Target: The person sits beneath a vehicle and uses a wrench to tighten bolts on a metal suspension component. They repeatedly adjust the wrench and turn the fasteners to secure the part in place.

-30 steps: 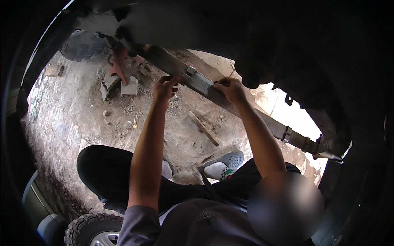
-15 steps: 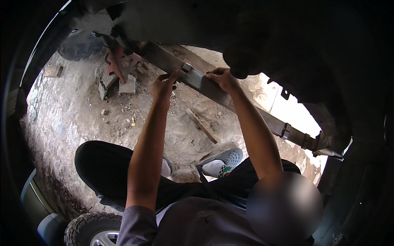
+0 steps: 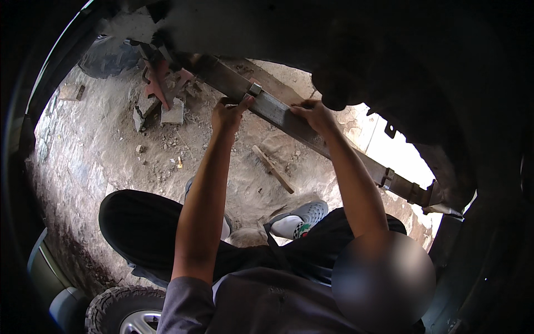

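Observation:
A long rusty steel leaf spring (image 3: 345,150) runs under a vehicle from upper left to lower right, with a small square clamp (image 3: 255,89) on it. My left hand (image 3: 227,114) is raised to the spring just below that clamp, fingers curled on its edge. A little further right along the same bar, my right hand (image 3: 312,114) grips its lower edge. Both forearms reach up from the bottom of the picture. The dark underbody (image 3: 389,50) hides the upper side of the spring.
A red jack stand (image 3: 161,83) rests on grey concrete blocks (image 3: 173,114) on the dirt ground. A wooden-handled brush (image 3: 272,168) lies below the spring. A tyre (image 3: 108,55) sits at the upper left and another tyre (image 3: 119,309) at the lower left. My white shoe (image 3: 303,216) is between my legs.
Both hands stay on the leaf spring. They have slid slightly up along it toward the clamp, and the view has shifted a little.

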Demonstrator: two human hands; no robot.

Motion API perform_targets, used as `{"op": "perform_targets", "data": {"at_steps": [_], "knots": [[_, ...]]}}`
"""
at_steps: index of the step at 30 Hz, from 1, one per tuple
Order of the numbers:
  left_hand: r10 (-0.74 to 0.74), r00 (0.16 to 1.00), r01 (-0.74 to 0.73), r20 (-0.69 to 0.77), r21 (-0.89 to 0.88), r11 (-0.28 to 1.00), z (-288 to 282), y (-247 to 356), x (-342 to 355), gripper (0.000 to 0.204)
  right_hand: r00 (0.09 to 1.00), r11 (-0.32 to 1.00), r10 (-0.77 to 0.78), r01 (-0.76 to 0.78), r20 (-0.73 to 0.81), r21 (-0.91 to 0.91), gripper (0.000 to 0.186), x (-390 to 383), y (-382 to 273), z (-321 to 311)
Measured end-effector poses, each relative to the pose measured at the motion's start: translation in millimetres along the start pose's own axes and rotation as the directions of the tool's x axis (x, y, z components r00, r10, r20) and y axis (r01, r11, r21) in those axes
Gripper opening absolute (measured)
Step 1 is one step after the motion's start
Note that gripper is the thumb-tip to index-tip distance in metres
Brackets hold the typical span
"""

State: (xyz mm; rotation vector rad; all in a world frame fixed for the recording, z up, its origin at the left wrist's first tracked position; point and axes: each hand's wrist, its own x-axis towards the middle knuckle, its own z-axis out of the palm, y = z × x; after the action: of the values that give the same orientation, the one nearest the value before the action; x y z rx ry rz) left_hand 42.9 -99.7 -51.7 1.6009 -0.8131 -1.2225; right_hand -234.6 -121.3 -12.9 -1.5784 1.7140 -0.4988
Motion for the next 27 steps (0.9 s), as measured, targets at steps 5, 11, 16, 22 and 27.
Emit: {"op": "perform_targets", "data": {"at_steps": [5, 11, 16, 22, 27], "knots": [[-0.010, 1.000, 0.013, -0.024, 0.135, 0.991, 2, 2, 5, 0.066, 0.996, 0.998, 0.055, -0.054, -0.066, 0.016, 0.047, 31, -26, 28], [0.007, 0.998, -0.020, 0.067, 0.187, 0.982, -12, 8, 10, 0.063, 1.000, 0.997, -0.011, 0.011, -0.007, -0.083, 0.051, 11, -2, 2], [0.031, 0.998, -0.039, 0.051, 0.162, 0.986, -13, 9, 1, 0.056, 0.999, 0.992, 0.046, -0.048, -0.026, -0.117, 0.042, -17, 21, -23], [-0.003, 0.998, -0.008, 0.069, 0.163, 0.987, -15, 4, 6, 0.054, 0.999, 1.000, 0.002, -0.003, -0.033, -0.019, 0.039, -1, -1, -4], [-0.010, 0.996, -0.002, 0.086, 0.138, 0.990, -5, 7, 9, 0.052, 0.991, 0.996, -0.093, 0.094, -0.100, 0.002, 0.038, 46, -13, 27]]}}
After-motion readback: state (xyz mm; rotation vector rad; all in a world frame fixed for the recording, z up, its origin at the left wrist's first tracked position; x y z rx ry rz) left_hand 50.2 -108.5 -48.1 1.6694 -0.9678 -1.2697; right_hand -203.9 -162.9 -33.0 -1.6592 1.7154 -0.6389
